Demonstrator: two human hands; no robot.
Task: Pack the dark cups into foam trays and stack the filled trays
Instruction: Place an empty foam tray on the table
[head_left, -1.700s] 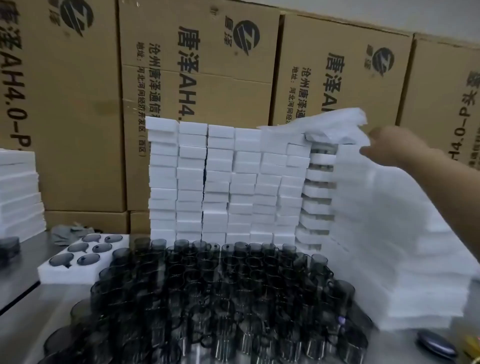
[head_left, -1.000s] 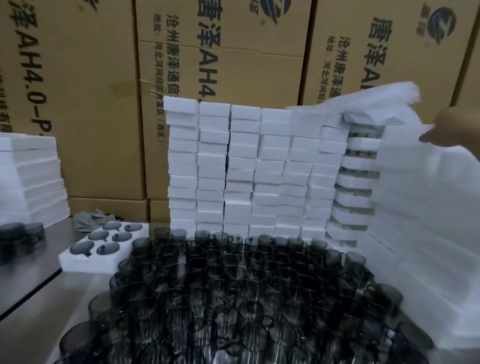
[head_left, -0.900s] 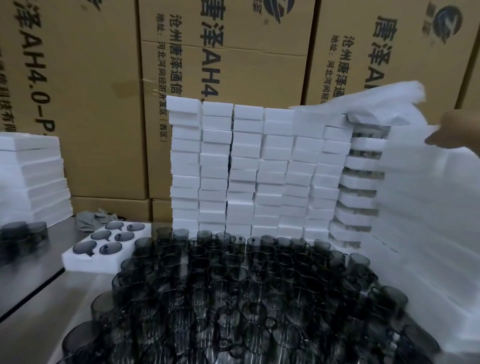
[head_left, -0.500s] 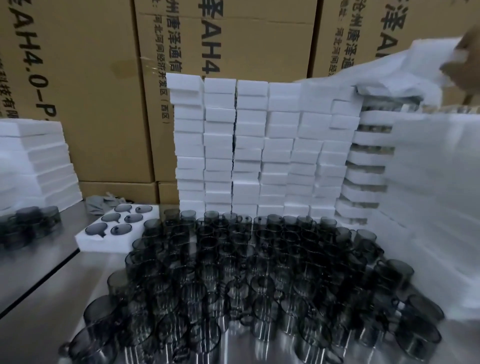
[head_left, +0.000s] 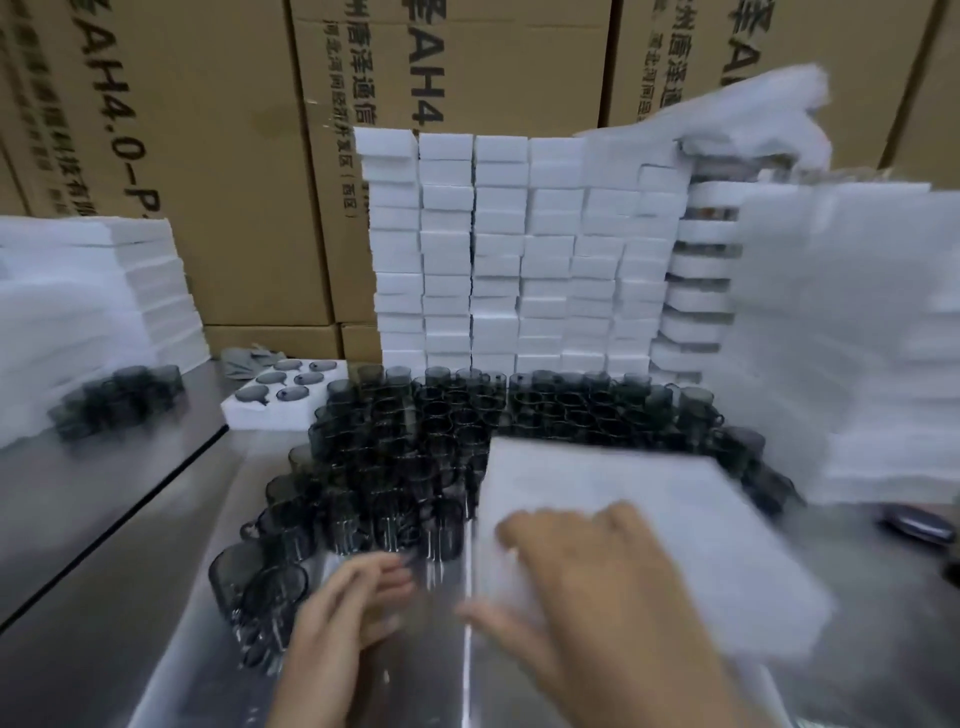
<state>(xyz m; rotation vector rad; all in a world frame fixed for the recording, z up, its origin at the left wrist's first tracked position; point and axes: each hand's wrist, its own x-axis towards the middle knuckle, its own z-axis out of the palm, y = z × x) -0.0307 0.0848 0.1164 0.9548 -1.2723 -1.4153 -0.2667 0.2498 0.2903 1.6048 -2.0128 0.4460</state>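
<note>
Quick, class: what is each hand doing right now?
Left hand: open, holding nothing, beside the dark cups.
Right hand: gripping the foam tray.

A wall of stacked cardboard boxes (head_left: 234, 156) is seen well beyond the left hand (head_left: 343, 613) and the right hand (head_left: 597, 582), and the whole back of the view is filled by it. Black Chinese characters and "AH4.0-P" are printed sideways on the boxes, and dark seams are shown between them. A steel table (head_left: 130, 649) is spread under both hands, and soft light is reflected from it in pale streaks just left of the left hand. A second steel top (head_left: 62, 499) is set well left of that hand, parted from the table by a dark line.
</note>
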